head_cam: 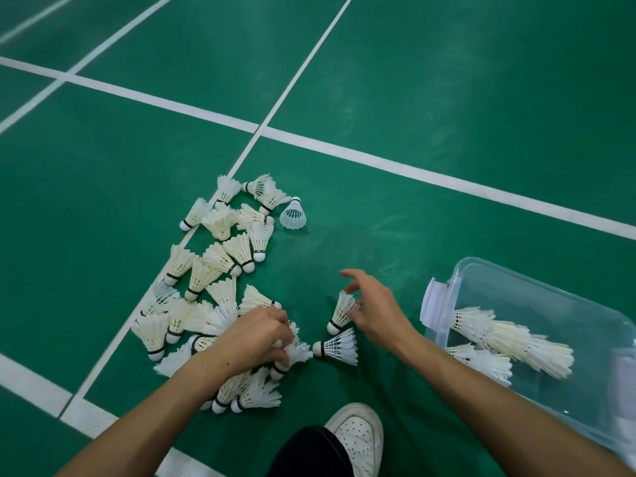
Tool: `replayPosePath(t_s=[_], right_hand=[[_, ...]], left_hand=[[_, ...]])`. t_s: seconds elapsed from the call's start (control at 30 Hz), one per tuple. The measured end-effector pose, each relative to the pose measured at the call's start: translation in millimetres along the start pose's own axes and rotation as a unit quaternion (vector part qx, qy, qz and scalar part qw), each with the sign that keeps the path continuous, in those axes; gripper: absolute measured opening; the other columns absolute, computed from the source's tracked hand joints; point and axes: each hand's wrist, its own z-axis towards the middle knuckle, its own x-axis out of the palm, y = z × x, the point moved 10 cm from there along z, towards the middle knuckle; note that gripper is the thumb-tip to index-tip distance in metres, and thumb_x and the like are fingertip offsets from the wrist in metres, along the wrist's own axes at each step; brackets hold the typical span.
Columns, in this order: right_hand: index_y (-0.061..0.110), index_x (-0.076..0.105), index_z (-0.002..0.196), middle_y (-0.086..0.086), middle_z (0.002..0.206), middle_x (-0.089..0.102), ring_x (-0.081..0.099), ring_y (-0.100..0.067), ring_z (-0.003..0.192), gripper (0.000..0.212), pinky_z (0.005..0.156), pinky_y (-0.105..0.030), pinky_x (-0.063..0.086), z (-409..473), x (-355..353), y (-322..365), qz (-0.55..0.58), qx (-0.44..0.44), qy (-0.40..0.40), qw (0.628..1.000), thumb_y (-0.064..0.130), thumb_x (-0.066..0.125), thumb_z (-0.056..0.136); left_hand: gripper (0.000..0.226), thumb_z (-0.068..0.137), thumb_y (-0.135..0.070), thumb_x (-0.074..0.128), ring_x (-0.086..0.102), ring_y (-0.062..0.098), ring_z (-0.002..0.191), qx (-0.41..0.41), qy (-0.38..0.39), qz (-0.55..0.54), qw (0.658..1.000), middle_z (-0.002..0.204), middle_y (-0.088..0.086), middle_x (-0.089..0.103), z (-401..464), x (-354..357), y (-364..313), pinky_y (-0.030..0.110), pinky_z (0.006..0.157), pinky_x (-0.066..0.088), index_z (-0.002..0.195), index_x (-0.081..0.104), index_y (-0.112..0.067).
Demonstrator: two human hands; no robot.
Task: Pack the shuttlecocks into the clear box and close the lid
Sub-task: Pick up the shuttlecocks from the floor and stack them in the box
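While both hands worked low over the green court floor [430, 80], the scene stood thus:

Left hand [256, 337]: fingers curled down into the near end of the pile, gripping a white feather shuttlecock [296, 352] at lower centre of the frame.

Right hand [373, 313]: thumb and fingers loosely spread, fingertips touching the skirt of an upright-leaning shuttlecock [340, 311]; whether it was truly pinched could not be told.

Loose pile of shuttlecocks [220, 256]: spread across the left centre of the frame, lying over a white court line [413, 168], most on their sides with cork ends pointing various ways.

Plastic mesh shuttlecock [293, 215]: at the pile's upper right edge, just beside the feather ones.

Single shuttlecock [339, 346]: lying on its side just below the right hand, cork toward the left hand.

Clear box [516, 280]: at the right edge of the frame, open, with a white latch [434, 304] on its near left wall.

Packed shuttlecocks [509, 339]: stacked in nested rows inside the box.

White shoe [359, 432]: bottom centre, beside a dark trouser leg [309, 452].
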Motion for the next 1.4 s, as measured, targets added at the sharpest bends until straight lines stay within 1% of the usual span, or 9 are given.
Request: replayPosePath(t_s=[0.2, 0.33, 0.47, 0.7, 0.8, 0.93, 1.03, 1.23, 1.4], right_hand=[[0.030, 0.045, 0.152, 0.005, 0.125, 0.059, 0.064, -0.007, 0.088, 0.072, 0.091, -0.027, 0.055, -17, -45, 25, 0.040, -0.054, -0.072, 0.995, 0.003, 0.075, 0.092], [0.031, 0.049, 0.151, 0.006, 0.122, 0.062, 0.066, -0.006, 0.082, 0.072, 0.079, -0.008, 0.048, -47, -111, 31, 0.089, -0.069, -0.160, 0.981, 0.006, 0.078, 0.090], [0.033, 0.051, 0.148, 0.010, 0.124, 0.066, 0.069, -0.012, 0.075, 0.074, 0.076, -0.021, 0.055, -91, -185, 10, 0.158, -0.057, -0.245, 0.955, 0.006, 0.083, 0.087], [0.031, 0.055, 0.143, 0.014, 0.121, 0.067, 0.066, -0.021, 0.075, 0.069, 0.072, -0.026, 0.057, -176, -262, -87, 0.161, 0.031, -0.330, 0.930, 0.010, 0.086, 0.085], [0.032, 0.059, 0.137, 0.014, 0.120, 0.067, 0.068, -0.018, 0.077, 0.063, 0.075, -0.029, 0.058, -194, -255, -121, 0.160, 0.059, -0.319, 0.932, 0.006, 0.084, 0.085], [0.027, 0.063, 0.134, 0.008, 0.120, 0.067, 0.067, -0.008, 0.077, 0.059, 0.070, -0.013, 0.051, -196, -230, -144, 0.149, 0.074, -0.285, 0.944, 0.001, 0.081, 0.085], [0.028, 0.062, 0.135, 0.009, 0.118, 0.067, 0.068, -0.006, 0.078, 0.058, 0.069, -0.011, 0.052, -181, -202, -140, 0.130, 0.068, -0.246, 0.958, 0.002, 0.079, 0.086], [0.025, 0.057, 0.141, 0.008, 0.124, 0.062, 0.065, -0.009, 0.094, 0.056, 0.091, -0.027, 0.055, -136, -159, -124, 0.031, 0.047, -0.172, 0.984, 0.005, 0.074, 0.091], [0.021, 0.056, 0.139, 0.002, 0.119, 0.061, 0.056, -0.011, 0.091, 0.058, 0.085, -0.024, 0.044, -118, -141, -135, 0.014, 0.070, -0.138, 0.988, 0.006, 0.078, 0.088]], left_hand=[[0.034, 0.082, -0.054, 0.082, 0.062, 0.004, 0.089, -0.021, -0.049, -0.081, 0.995, 0.101, -0.013, 0.065, 2, -15, 9, 0.031, 0.081, 0.056, 0.084, 0.076, -0.020], [0.040, 0.079, -0.063, 0.075, 0.065, -0.005, 0.089, -0.022, -0.127, -0.167, 0.978, 0.100, -0.018, 0.069, 6, -51, -2, 0.017, 0.081, 0.055, 0.087, 0.081, -0.024], [0.040, 0.081, -0.064, 0.077, 0.066, -0.007, 0.092, -0.022, -0.183, -0.196, 0.963, 0.101, -0.020, 0.070, 17, -87, -31, 0.008, 0.082, 0.050, 0.083, 0.083, -0.025], [0.021, 0.072, -0.033, 0.087, 0.070, 0.002, 0.096, 0.022, -0.252, -0.265, 0.931, 0.103, -0.009, 0.074, 45, -140, -123, 0.006, 0.087, 0.045, 0.083, 0.084, -0.015], [0.024, 0.071, -0.032, 0.088, 0.071, 0.006, 0.098, 0.051, -0.244, -0.269, 0.930, 0.103, -0.004, 0.075, 57, -150, -160, 0.008, 0.090, 0.047, 0.084, 0.083, -0.013], [0.030, 0.079, -0.042, 0.089, 0.073, 0.012, 0.098, 0.093, -0.252, -0.263, 0.927, 0.103, -0.003, 0.075, 64, -162, -192, 0.016, 0.090, 0.050, 0.085, 0.082, -0.013], [0.032, 0.077, -0.044, 0.086, 0.072, 0.011, 0.099, 0.101, -0.276, -0.243, 0.924, 0.104, -0.003, 0.074, 65, -168, -203, 0.017, 0.090, 0.050, 0.085, 0.081, -0.013], [0.022, 0.076, -0.029, 0.093, 0.070, 0.006, 0.099, 0.082, -0.293, -0.227, 0.925, 0.103, -0.002, 0.073, 77, -164, -208, 0.015, 0.090, 0.049, 0.084, 0.082, -0.012], [0.018, 0.073, -0.025, 0.089, 0.070, 0.006, 0.097, 0.088, -0.282, -0.234, 0.926, 0.103, -0.002, 0.073, 84, -159, -214, 0.013, 0.090, 0.048, 0.083, 0.081, -0.012]])
